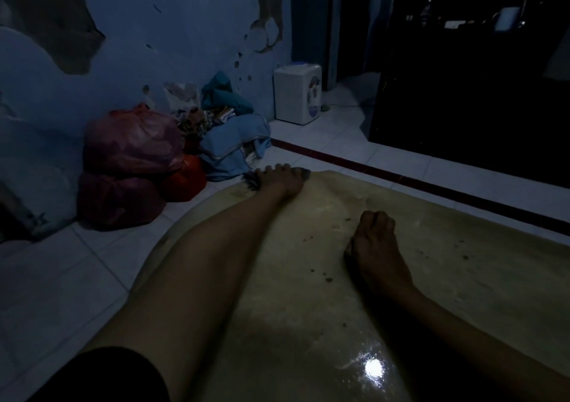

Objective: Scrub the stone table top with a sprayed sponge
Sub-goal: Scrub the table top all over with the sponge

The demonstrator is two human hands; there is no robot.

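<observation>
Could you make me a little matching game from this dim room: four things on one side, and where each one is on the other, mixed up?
Things:
1. sponge
2. right hand
3. red plastic bags
4. white appliance

Places:
A. piled on the floor tiles against the peeling wall
B. at the far edge of the table top, under the left hand
C. resting as a fist on the middle of the table top
D. standing on the floor beside the doorway

Pairs: 1-B, 2-C, 3-A, 4-D
</observation>
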